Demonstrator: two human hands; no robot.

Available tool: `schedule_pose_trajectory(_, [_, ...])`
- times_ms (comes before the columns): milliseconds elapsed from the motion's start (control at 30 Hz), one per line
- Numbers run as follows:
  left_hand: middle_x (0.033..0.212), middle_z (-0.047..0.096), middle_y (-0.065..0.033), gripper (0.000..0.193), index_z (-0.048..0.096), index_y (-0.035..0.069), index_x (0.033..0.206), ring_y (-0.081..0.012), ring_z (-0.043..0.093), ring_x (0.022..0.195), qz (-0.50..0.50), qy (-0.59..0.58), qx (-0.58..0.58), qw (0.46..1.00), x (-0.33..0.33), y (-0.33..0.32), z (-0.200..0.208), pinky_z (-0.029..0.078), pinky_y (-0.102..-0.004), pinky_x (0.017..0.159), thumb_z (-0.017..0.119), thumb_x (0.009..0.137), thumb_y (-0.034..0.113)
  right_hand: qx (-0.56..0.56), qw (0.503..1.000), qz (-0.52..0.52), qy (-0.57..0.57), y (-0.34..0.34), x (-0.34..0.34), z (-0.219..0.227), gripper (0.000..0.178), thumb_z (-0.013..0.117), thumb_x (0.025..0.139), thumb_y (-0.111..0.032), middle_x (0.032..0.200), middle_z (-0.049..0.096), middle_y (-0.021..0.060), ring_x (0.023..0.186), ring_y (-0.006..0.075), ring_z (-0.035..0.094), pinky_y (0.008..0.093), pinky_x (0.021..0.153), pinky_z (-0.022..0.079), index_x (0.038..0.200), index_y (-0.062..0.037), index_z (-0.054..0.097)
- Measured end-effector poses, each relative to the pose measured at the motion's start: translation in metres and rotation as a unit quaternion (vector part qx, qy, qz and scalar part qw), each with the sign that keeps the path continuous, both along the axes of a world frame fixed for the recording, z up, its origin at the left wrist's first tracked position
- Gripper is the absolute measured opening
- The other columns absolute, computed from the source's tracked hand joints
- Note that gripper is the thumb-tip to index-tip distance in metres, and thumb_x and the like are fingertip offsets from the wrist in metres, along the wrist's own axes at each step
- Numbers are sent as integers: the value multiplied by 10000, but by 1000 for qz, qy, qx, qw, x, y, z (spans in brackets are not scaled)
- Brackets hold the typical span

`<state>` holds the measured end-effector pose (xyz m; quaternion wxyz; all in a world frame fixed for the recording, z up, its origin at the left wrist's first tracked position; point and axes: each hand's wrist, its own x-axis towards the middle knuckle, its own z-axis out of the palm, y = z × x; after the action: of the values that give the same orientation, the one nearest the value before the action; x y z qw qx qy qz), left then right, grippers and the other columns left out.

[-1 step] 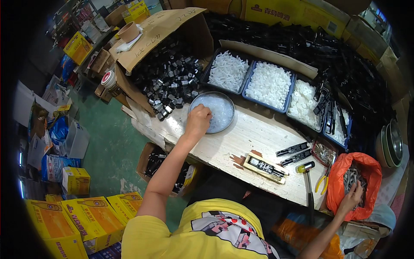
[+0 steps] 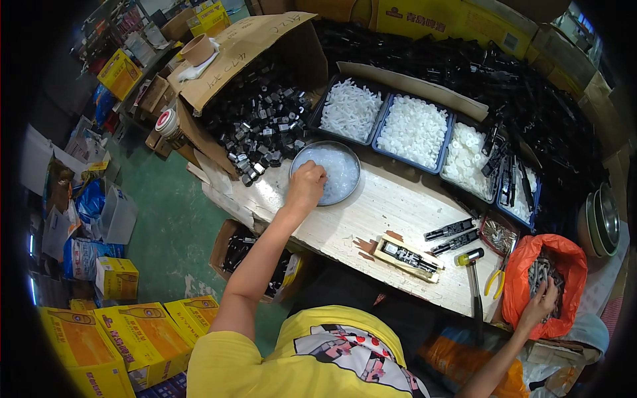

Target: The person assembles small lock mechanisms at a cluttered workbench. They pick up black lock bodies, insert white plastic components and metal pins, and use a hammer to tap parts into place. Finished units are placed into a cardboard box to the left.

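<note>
While grey parts (image 2: 543, 269) in the red bag (image 2: 515, 286) are touched by the right hand (image 2: 540, 306), a black assembly (image 2: 408, 256) is seated in the cream fixture (image 2: 434, 275), judged unfinished. Two black units (image 2: 456, 241) are laid beyond on the counter (image 2: 345, 229). Farther, clear pieces (image 2: 341, 170) in the dish (image 2: 359, 179) are reached by the left hand (image 2: 306, 188); neither grip's closure can be told.

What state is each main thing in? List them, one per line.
Metal dish: upright, holding translucent pieces
Orange plastic bag: open, holding grey parts
Cardboard box: open, heaped with black parts
Leftmost tray: full of white pieces
Hammer: lying down
Pliers: handles spread
Left hand: fingers in dish
Right hand: inside bag
</note>
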<state>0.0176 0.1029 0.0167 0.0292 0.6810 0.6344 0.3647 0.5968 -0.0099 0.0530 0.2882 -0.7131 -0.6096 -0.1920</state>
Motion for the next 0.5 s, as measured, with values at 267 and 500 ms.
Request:
schedule_pose_trajectory(267, [734,551,-141,69,593,-2,698,-329,560,723,2,-5,0,1000,-2,1,-2,450,-402,635,652,664,-11,-20,997,50,61,0,-62,14,181,525,871,-51,888,584,146,798,279,556,345,693,407,1026,25,582])
schedule_pose_trajectory(500, [706,574,-104,106,624,3,775,-239,563,602,21,-76,20,997,1,-10,14,448,-329,541,675,682,8,-77,973,140,167,4,-131,25,177,536,877,-63,892,600,86,799,192,561,301,722,430,1019,22,597])
